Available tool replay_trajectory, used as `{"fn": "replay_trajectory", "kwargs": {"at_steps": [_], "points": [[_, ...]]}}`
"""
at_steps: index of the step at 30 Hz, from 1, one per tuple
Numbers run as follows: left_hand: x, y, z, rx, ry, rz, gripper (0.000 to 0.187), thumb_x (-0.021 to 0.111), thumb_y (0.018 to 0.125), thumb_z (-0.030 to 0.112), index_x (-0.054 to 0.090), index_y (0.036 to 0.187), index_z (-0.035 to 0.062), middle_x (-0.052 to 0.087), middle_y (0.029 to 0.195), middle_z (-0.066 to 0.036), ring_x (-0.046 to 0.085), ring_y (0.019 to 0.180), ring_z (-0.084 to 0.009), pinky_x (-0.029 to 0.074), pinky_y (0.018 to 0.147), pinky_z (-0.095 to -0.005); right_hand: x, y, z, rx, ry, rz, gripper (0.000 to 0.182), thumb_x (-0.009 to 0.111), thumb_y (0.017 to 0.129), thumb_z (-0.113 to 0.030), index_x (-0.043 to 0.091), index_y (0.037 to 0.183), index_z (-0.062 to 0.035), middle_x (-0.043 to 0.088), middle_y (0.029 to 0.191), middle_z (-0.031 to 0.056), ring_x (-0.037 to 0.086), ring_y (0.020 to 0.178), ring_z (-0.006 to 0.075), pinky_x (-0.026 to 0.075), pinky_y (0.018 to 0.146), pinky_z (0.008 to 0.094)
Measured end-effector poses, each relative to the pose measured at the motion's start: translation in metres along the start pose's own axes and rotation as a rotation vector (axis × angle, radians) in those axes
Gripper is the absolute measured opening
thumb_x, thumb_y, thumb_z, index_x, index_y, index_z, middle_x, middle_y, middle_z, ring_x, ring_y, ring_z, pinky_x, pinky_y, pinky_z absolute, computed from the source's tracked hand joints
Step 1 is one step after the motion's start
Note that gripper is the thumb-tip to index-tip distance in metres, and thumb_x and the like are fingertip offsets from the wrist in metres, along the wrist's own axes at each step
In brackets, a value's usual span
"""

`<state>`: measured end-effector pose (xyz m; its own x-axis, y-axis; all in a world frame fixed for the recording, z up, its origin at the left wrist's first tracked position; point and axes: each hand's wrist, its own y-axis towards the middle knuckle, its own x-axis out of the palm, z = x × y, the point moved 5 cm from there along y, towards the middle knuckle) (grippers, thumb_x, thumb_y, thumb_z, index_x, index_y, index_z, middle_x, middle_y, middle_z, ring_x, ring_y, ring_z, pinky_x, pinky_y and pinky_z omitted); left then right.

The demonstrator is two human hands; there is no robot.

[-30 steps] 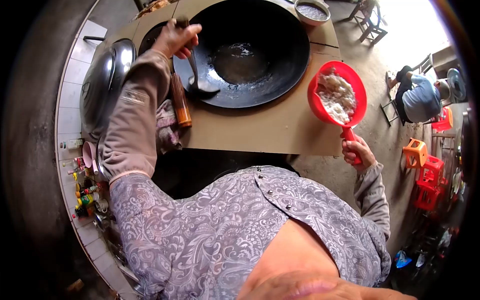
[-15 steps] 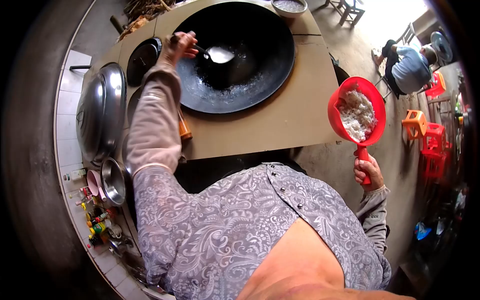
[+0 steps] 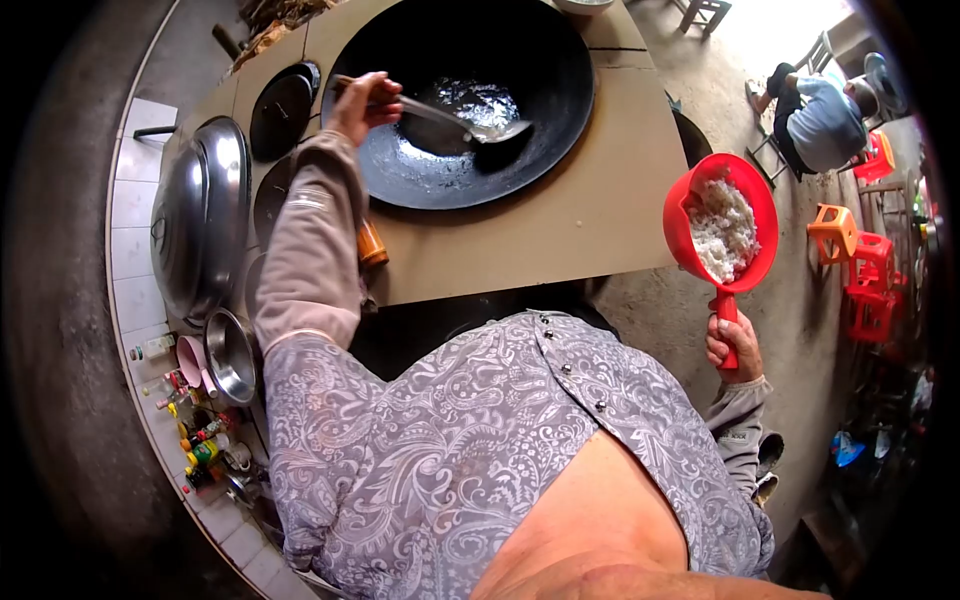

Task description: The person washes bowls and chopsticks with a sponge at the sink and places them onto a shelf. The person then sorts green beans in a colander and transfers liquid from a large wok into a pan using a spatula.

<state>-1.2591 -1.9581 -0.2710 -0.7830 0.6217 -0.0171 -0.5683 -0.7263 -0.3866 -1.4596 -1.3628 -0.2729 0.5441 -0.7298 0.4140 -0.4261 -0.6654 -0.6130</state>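
Smooth plastic scoop (image 3: 679, 232), shiny metal ladle (image 3: 442, 116), metal wok (image 3: 455, 183) (glossy inside)

The camera sits on my head and looks forward and steeply down, so wide that darkness rounds off the corners. Nearest, at six o'clock, is my patterned shirt (image 3: 440, 440); beyond it the wok (image 3: 470, 55) lies at twelve — my left hand (image 3: 364, 106) at eleven, my right hand (image 3: 747, 348) just past three — and a seated person (image 3: 826, 130) farther off at two.

The top edge cuts off the wok (image 3: 558, 105) and pale bowl (image 3: 584, 5)
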Motion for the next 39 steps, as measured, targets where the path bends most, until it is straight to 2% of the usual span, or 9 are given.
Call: {"fn": "replay_trajectory", "kwargs": {"at_steps": [5, 8, 13, 16, 20, 26, 29, 33, 39], "points": [[-0.002, 0.009, 0.047, 0.008, 0.122, -0.029, 0.045, 0.062, 0.079, 0.052, 0.064, 0.079, 0.0070, 0.064, 0.072, -0.007, 0.063, 0.062, -0.0160, 0.054, 0.058, -0.0281, 0.000, 0.001, 0.000, -0.021, -0.016, -0.016, 0.036, 0.053, 0.083, -0.012, 0.042, 0.115, -0.0020, 0.046, 0.072, 0.0028, 0.039, 0.046, 0.0059, 0.036, 0.039, 0.0213], [-0.024, -0.011, 0.078, -0.018, 0.212, -0.116, 0.042, 0.064, 0.077, 0.053, 0.062, 0.073, 0.0106, 0.064, 0.071, -0.005, 0.059, 0.055, -0.0117, 0.049, 0.046, -0.0217, 0.006, -0.001, -0.001, -0.016, -0.032, -0.013, 0.037, 0.053, 0.083, -0.012, 0.042, 0.116, -0.0017, 0.046, 0.072, 0.0027, 0.040, 0.046, 0.0061, 0.036, 0.039, 0.0214], [-0.006, -0.030, 0.033, -0.093, 0.025, -0.095, 0.028, 0.062, 0.082, 0.037, 0.064, 0.079, 0.0093, 0.063, 0.073, -0.005, 0.060, 0.060, -0.0130, 0.050, 0.051, -0.0247, 0.010, -0.004, 0.002, -0.011, 0.018, -0.015, 0.037, 0.054, 0.083, -0.011, 0.041, 0.116, -0.0019, 0.046, 0.073, 0.0027, 0.040, 0.046, 0.0064, 0.035, 0.038, 0.0216], [0.044, -0.016, -0.019, 0.088, -0.249, -0.022, 0.026, 0.058, 0.084, 0.031, 0.062, 0.088, 0.0053, 0.064, 0.078, -0.010, 0.063, 0.066, -0.0214, 0.056, 0.064, -0.0337, 0.010, -0.001, 0.003, -0.006, 0.026, -0.027, 0.037, 0.054, 0.083, -0.010, 0.041, 0.117, -0.0021, 0.047, 0.074, 0.0028, 0.040, 0.046, 0.0064, 0.035, 0.038, 0.0216], [0.091, 0.005, -0.056, 0.296, -0.512, 0.189, 0.023, 0.054, 0.087, 0.023, 0.059, 0.089, 0.0002, 0.063, 0.080, -0.012, 0.065, 0.065, -0.0243, 0.058, 0.060, -0.0361, 0.011, 0.002, 0.005, 0.004, 0.000, -0.037, 0.037, 0.054, 0.083, -0.010, 0.041, 0.117, -0.0025, 0.049, 0.075, 0.0032, 0.041, 0.046, 0.0065, 0.035, 0.038, 0.0217], [0.103, -0.017, -0.084, 0.567, -0.295, 0.361, 0.014, 0.056, 0.084, 0.012, 0.063, 0.082, -0.0009, 0.062, 0.074, -0.007, 0.062, 0.059, -0.0139, 0.052, 0.053, -0.0244, -0.007, 0.007, 0.004, -0.003, -0.089, -0.098, 0.040, 0.057, 0.081, -0.013, 0.041, 0.116, -0.0027, 0.050, 0.076, 0.0028, 0.040, 0.044, 0.0072, 0.035, 0.039, 0.0218], [0.092, -0.039, -0.101, 0.601, -0.120, 0.373, 0.014, 0.059, 0.085, 0.015, 0.062, 0.083, 0.0022, 0.059, 0.072, -0.003, 0.057, 0.064, -0.0082, 0.049, 0.058, -0.0213, -0.008, 0.006, 0.003, -0.034, -0.129, -0.155, 0.039, 0.057, 0.081, -0.014, 0.041, 0.115, -0.0026, 0.050, 0.074, 0.0030, 0.040, 0.044, 0.0072, 0.034, 0.038, 0.0218], [0.105, -0.107, -0.110, 1.032, 0.239, 0.363, 0.013, 0.063, 0.079, 0.011, 0.060, 0.088, 0.0028, 0.061, 0.085, -0.004, 0.057, 0.084, -0.0118, 0.047, 0.076, -0.0260, -0.012, 0.007, 0.001, -0.084, -0.234, -0.298, 0.039, 0.057, 0.081, -0.014, 0.041, 0.114, -0.0010, 0.048, 0.071, 0.0025, 0.041, 0.044, 0.0073, 0.034, 0.036, 0.0214], [0.147, -0.193, -0.137, 0.715, 0.155, 0.371, 0.037, 0.066, 0.078, 0.011, 0.055, 0.113, 0.0046, 0.060, 0.098, -0.003, 0.057, 0.093, -0.0116, 0.046, 0.084, -0.0263, 0.004, 0.006, -0.023, -0.071, -0.467, -0.530, 0.041, 0.058, 0.081, -0.016, 0.041, 0.116, 0.0000, 0.047, 0.071, 0.0017, 0.041, 0.044, 0.0066, 0.033, 0.036, 0.0206]]}}
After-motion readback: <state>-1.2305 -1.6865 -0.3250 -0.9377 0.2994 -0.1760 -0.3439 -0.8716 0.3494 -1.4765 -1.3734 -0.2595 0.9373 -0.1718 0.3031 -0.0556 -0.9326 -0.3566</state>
